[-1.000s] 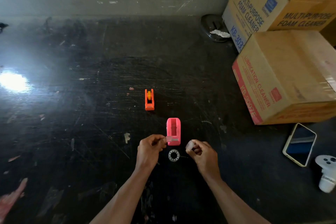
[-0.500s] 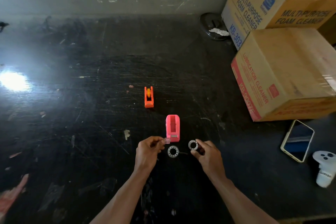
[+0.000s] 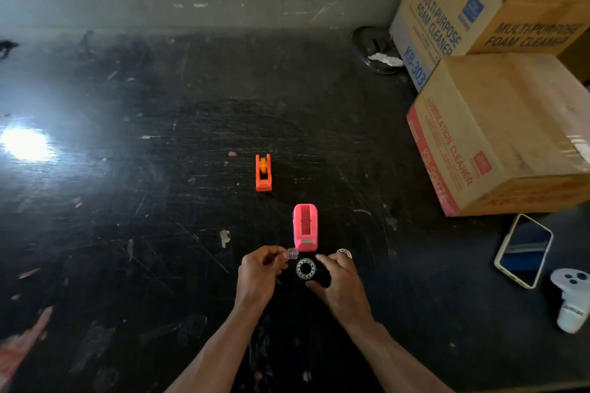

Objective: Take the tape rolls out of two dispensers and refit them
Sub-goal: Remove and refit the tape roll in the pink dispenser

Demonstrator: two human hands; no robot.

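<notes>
The pink dispenser [image 3: 305, 226] stands on the black table with its slot showing no roll. Farther back, the orange dispenser [image 3: 263, 173] holds a yellow hub. A clear tape ring [image 3: 306, 269] lies flat just in front of the pink one. A second ring [image 3: 344, 253] lies behind my right fingers, partly hidden. My left hand [image 3: 259, 276] pinches a small clear piece [image 3: 292, 252] beside the pink dispenser's front corner. My right hand [image 3: 341, 285] hovers with fingers apart, its thumb and forefinger just right of the flat ring, holding nothing.
Two stacked cardboard boxes [image 3: 498, 134] fill the right side. A phone [image 3: 523, 250] and a white controller [image 3: 571, 303] lie at the near right. A dark round dish [image 3: 375, 49] with a white scrap sits by the back wall. Glare marks the table's left.
My right hand has let go of the ring it held; that ring now lies right of the pink dispenser, and the hand has opened toward the flat ring. My left hand keeps its pinch.
</notes>
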